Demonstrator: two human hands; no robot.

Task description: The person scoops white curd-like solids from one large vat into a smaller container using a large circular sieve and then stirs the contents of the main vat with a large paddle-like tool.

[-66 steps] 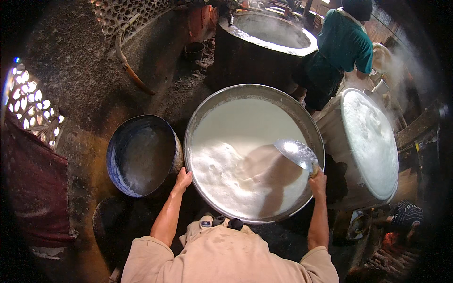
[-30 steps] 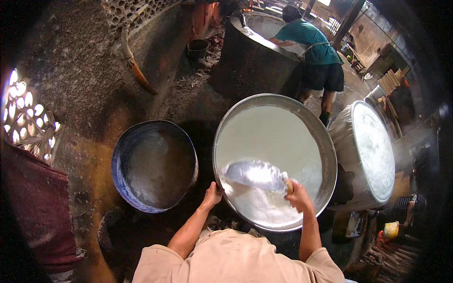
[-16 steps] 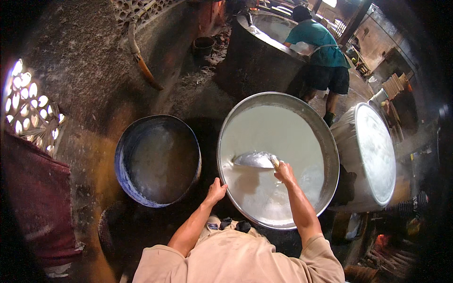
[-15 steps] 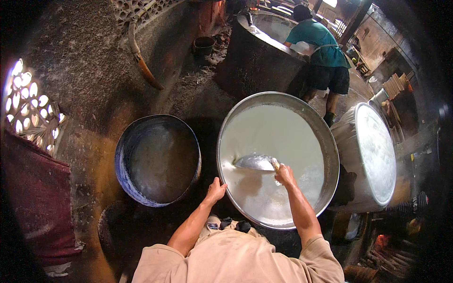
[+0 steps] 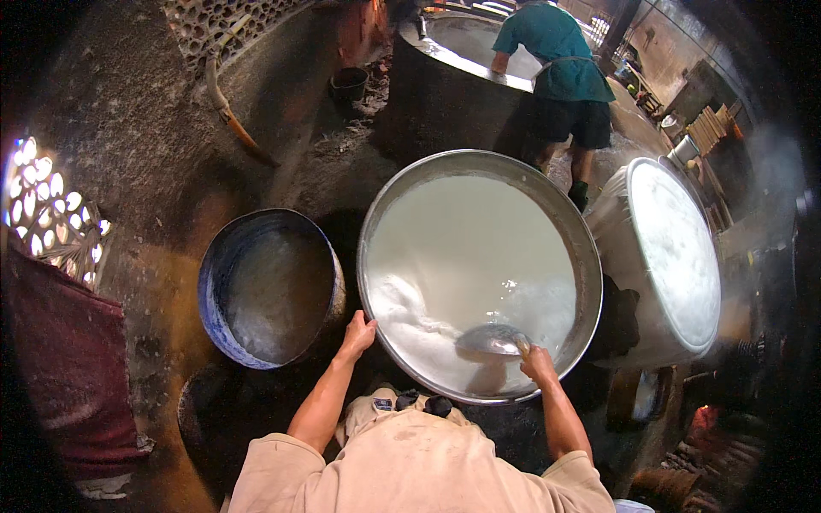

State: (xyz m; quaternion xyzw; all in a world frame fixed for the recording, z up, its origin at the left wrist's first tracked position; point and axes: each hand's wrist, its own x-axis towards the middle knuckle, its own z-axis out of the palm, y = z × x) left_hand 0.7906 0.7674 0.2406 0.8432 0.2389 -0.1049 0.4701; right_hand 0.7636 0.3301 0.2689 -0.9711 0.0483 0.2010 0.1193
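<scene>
A wide, round metal pan (image 5: 547, 184) sits just in front of the person, filled nearly to its thin silvery rim with milky white liquid (image 5: 479, 248). The surface is smooth and pale across the far half of the pan and turns foamy and lumpy along the near-left part, close to the rim. A shallow metal ladle (image 5: 492, 340) lies dipped in the liquid at the near-right side of the pan, its bowl grey and wet. The right hand (image 5: 537, 362) is closed around the ladle's handle just inside the pan's near rim. The left hand (image 5: 357, 333) rests on the pan's near-left rim, fingers curled over the edge.

Just left of the pan stands a smaller blue-rimmed basin (image 5: 224, 299) with a thin whitish film inside. Right of the pan stands a pale tub (image 5: 676, 248), also full of white liquid. Beyond the pan another person in a teal shirt (image 5: 556, 51) bends over a large dark vat (image 5: 462, 77).

The ladle's handle is hidden by the gripping hand, and the pan's underside and support are lost in shadow. Steam blurs the area right of the tub.
</scene>
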